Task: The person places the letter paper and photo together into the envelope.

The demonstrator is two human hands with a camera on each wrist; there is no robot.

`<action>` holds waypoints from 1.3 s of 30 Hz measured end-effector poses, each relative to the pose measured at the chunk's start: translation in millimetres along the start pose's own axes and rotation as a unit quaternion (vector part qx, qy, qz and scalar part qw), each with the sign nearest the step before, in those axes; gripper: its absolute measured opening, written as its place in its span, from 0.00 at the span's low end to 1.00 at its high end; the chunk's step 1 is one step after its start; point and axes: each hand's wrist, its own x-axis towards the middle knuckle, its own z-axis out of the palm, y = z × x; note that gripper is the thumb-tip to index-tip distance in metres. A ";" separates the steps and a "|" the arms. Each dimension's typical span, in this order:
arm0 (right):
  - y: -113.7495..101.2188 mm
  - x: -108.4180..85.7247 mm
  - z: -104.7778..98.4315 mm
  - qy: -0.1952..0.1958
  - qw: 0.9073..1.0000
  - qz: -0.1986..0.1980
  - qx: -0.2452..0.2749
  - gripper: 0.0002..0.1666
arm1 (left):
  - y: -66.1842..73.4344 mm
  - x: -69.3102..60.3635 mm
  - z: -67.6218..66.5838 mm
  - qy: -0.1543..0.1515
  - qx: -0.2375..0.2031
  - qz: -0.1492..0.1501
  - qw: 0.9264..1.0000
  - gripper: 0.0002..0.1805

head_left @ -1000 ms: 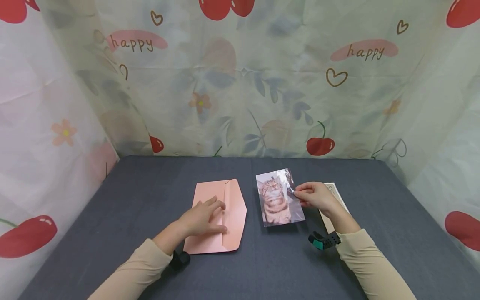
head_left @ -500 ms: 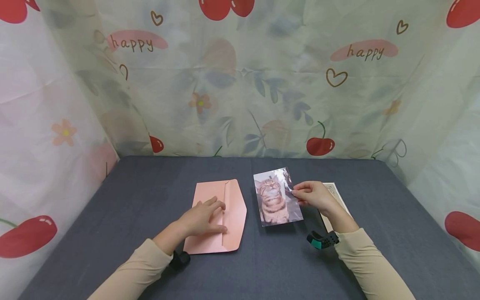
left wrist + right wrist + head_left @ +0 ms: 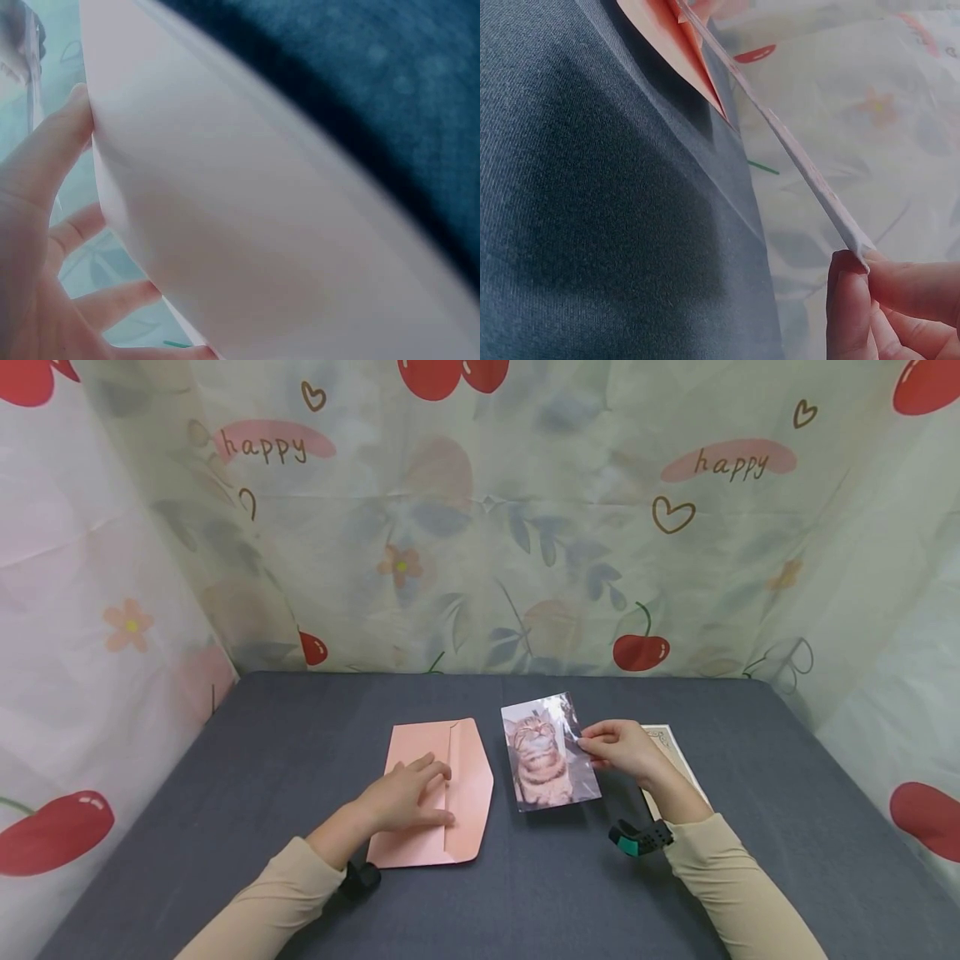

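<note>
A pink envelope (image 3: 468, 760) lies on the table with its flap open toward the right. My left hand (image 3: 408, 793) rests on it, fingers spread, and in the left wrist view the fingertips (image 3: 79, 101) touch the pale paper (image 3: 225, 195). Between thumb and fingers, my right hand (image 3: 626, 747) pinches the right edge of a glossy photo (image 3: 547, 756) of an orange cat. It is held tilted, just right of the flap and apart from it. In the right wrist view the photo (image 3: 802, 169) shows nearly edge-on, its corner between the fingertips (image 3: 847, 300).
A cream card (image 3: 678, 760) with an ornate printed border lies under my right wrist, partly hidden. Dark grey cloth covers the table (image 3: 300, 718). Patterned curtains (image 3: 487, 527) stand behind it and at both sides.
My right hand has moved slightly left with the photo, bringing it closer to the envelope flap. The left hand and the envelope have stayed still.
</note>
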 end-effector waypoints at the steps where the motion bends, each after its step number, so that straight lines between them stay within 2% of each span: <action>1: 0.0 0.3 0.3 -0.001 1.000 -0.002 0.001 0.19 | 0.1 0.0 0.0 0.000 0.001 0.000 1.000 0.28; 15: -2.8 4.3 9.4 -0.008 1.000 0.005 0.003 0.19 | 1.2 -1.2 -0.3 0.001 0.004 0.004 1.000 0.29; 25: 1.0 5.5 21.2 -0.032 0.999 -0.017 0.022 0.18 | 1.4 -0.6 0.0 0.000 0.008 -0.002 1.000 0.29; 39: 2.0 10.3 32.8 -0.043 0.998 -0.021 0.038 0.17 | 1.4 -0.6 -0.3 -0.005 0.005 0.002 1.000 0.29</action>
